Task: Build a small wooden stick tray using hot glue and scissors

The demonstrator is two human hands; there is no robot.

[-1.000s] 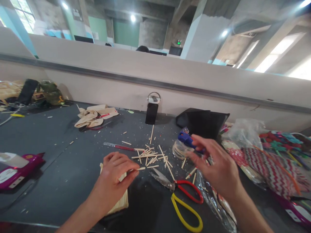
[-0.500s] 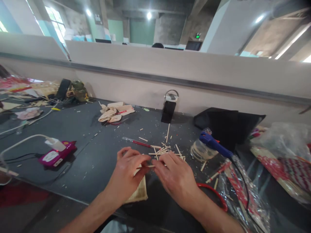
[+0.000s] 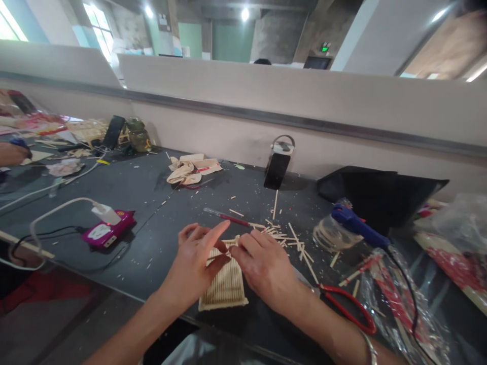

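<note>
A small panel of thin wooden sticks laid side by side [image 3: 225,290], with a thicker edging, lies at the desk's front edge beneath my hands. Over its upper left part is my left hand [image 3: 198,259], index finger stretched out and thumb apart from it. My right hand [image 3: 266,264] bends over the panel's right side, thumb and fingertips pinched at what looks like a short wooden stick, mostly hidden by the fingers. Cut sticks [image 3: 279,236] lie scattered just beyond my right hand. Red-handled pliers or cutters [image 3: 352,306] rest beside my right forearm, their head partly hidden.
A blue glue gun [image 3: 352,225] leans on a clear round container [image 3: 327,237] at right, near plastic packaging [image 3: 395,294]. A red pen-like tool [image 3: 234,219] lies ahead. A phone [image 3: 277,171] stands by the partition. At left are a purple power strip [image 3: 108,230] and another person's hand [image 3: 13,153].
My view has turned a little left, so the desk things sit farther right. My left index finger has lifted and straightened. More of the stick panel and the red handles now shows.
</note>
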